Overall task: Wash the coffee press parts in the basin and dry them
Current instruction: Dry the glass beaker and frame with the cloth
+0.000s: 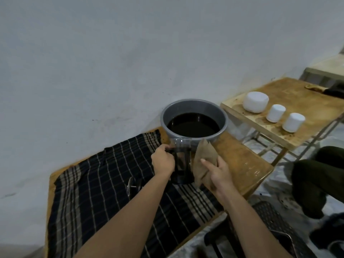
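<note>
the left hand [162,161] is clenched around the dark handle of the glass coffee press carafe [182,161], which stands upright on the checked cloth [96,185], just in front of the grey basin [194,119]. the right hand [216,173] grasps a brown rag [203,161], with the forefinger stretched across it, and the rag touches the carafe's right side. the basin holds dark liquid and sits at the far edge of the wooden table [247,164], close to the white wall [111,62]. a metal plunger part [130,185] lies on the cloth beside the left forearm. right of the carafe, bare tabletop runs to the table's edge. a second wooden table [290,101] stands apart across a gap and carries three white containers [275,113].
</note>
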Motion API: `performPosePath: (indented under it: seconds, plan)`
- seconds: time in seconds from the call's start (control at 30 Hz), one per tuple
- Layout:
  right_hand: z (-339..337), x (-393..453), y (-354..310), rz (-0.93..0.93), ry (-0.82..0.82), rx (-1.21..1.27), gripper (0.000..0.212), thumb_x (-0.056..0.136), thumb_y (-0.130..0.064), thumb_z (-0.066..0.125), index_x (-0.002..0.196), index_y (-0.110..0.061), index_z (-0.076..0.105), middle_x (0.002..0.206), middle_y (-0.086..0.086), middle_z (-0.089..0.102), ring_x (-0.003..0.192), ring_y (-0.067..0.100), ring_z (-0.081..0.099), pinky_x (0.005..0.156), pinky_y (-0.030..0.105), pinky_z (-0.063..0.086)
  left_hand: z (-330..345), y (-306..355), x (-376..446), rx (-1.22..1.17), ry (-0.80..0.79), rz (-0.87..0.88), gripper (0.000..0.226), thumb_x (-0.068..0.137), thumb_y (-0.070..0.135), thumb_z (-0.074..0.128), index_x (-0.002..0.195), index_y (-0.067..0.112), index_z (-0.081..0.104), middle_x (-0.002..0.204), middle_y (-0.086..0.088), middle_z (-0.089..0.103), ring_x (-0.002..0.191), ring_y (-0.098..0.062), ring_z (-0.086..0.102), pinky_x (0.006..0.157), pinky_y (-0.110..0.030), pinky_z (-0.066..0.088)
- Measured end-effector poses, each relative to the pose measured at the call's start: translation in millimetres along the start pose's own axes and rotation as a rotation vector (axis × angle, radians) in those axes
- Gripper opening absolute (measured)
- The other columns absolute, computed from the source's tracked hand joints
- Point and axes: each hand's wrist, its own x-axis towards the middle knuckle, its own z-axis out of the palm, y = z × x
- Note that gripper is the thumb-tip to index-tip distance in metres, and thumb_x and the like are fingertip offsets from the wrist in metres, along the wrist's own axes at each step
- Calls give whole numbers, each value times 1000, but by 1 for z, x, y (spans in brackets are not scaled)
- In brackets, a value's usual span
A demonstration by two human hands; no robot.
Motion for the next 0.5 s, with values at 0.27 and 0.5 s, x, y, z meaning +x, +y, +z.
performPosePath:
  seconds: [0.27, 0.5]
  plan:
    - [-35, 65, 21, -97, 84, -915, 35, 94, -23, 57, 126, -10, 50, 123, 11, 57, 110, 28, 56, 93, 41, 48, -11, -5, -5, -180, -221, -236, 38, 95, -4, 41, 130, 8, 49, 105, -19, 65, 60, -17, 63, 52, -26, 54]
    - [-27, 76, 36, 56, -13, -1313, 35, 91, -34, 49, 117, -12, 58, 138, 14, 49, 129, 33, 42, 109, 50, 36, -15, -13, -9, -174, -330, -260, 39, 95, -2, 43, 130, 10, 51, 99, -17, 67, 63, -19, 64, 58, -28, 57]
